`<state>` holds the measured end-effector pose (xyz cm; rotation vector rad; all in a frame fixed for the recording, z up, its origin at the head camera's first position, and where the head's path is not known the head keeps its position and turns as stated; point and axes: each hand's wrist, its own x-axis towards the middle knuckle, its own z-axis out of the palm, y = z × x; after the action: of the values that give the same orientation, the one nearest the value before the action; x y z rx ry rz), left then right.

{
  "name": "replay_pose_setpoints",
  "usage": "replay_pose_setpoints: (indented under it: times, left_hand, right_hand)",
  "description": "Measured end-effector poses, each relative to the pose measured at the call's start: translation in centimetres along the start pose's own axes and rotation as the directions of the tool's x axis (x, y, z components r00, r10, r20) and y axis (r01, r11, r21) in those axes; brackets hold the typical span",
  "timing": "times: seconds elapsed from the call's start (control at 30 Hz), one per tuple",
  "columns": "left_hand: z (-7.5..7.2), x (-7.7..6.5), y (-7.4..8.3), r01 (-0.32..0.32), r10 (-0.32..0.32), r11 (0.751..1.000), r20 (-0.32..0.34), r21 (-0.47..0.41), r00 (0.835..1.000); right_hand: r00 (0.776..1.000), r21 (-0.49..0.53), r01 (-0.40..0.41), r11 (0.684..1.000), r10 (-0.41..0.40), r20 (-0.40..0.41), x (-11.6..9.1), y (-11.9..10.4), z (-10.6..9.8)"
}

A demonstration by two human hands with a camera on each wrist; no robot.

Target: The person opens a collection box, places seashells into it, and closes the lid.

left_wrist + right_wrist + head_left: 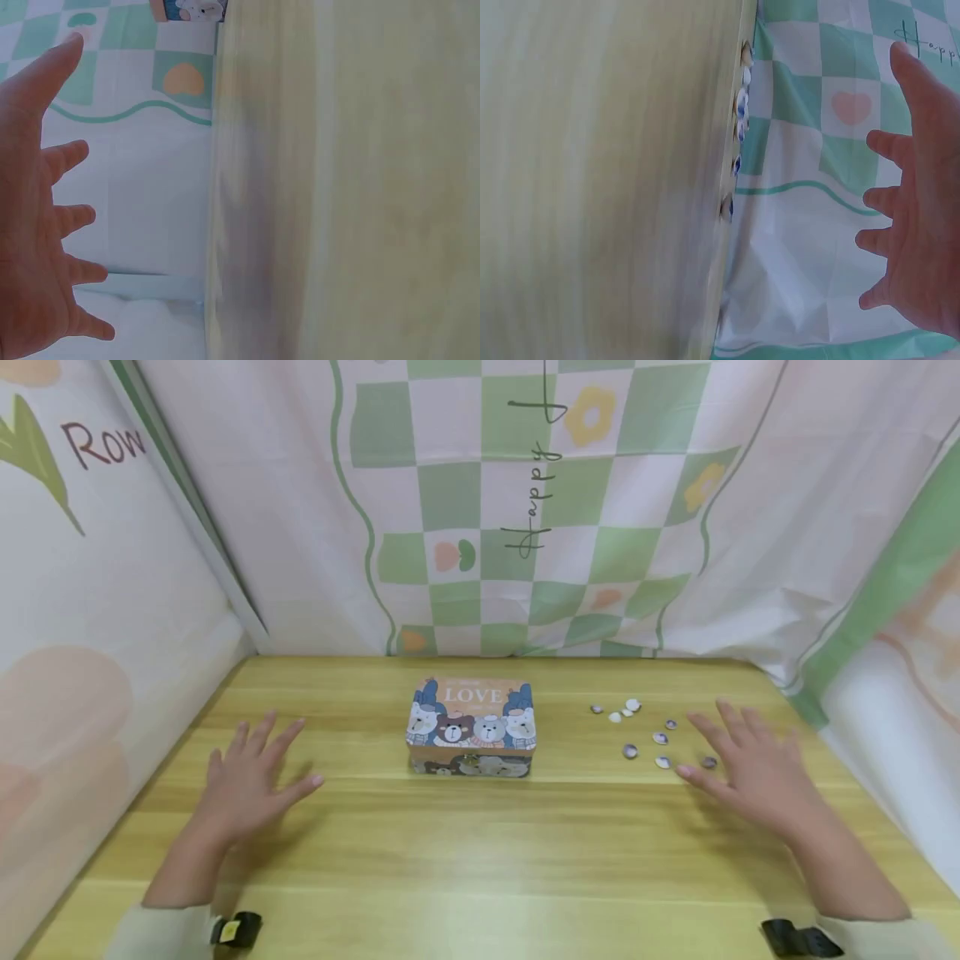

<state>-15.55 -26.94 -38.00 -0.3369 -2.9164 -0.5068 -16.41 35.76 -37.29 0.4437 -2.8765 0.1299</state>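
The left hand (243, 785) and right hand (765, 781) hover free above the yellow wood-grain tabletop (480, 852), fingers straight and spread. Between them, apart from both, sits a rectangular orange-and-blue bear-printed box (472, 727); small white-and-purple shells (630, 751) lie scattered between it and the right hand.

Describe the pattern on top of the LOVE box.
The box top shows cartoon bears below white lettering on orange, clearest in the head view.

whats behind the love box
Behind the LOVE box, a strip of table shows, then the green-checked cloth; the patch of table its body blocks cannot be seen.
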Motion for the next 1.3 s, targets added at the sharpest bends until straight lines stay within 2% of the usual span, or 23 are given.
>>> replay_pose_setpoints:
  times: [0.27,0.57,0.9,1.17,1.3]
  left_hand:
    - [0.5,0.8,1.0,-0.033,0.034,0.982,0.003,-0.185,0.999]
    - [1.1,1.4,1.8,-0.078,0.074,0.972,-0.027,-0.221,0.997]
    - [1.6,1.9,2.5,-0.099,0.093,0.966,-0.035,-0.24,0.995]
    - [2.0,2.4,3.1,-0.094,0.1,0.948,0.005,-0.304,0.995]
    - [2.4,2.7,3.4,-0.103,0.116,0.936,0.02,-0.338,0.993]
  right_hand:
    - [0.998,0.111,0.052,0.992,-0.048,-0.033,0.9,-2.1,-0.4]
    - [0.991,0.246,0.134,0.96,-0.123,-0.059,1.8,-4.1,-0.7]
    - [0.984,0.302,0.176,0.937,-0.16,-0.077,2.9,-5.7,-0.8]
    - [0.972,0.331,0.233,0.914,-0.212,-0.098,3.6,-7.1,-0.6]
    - [0.977,0.373,0.213,0.903,-0.208,-0.053,3.9,-8.0,-0.6]
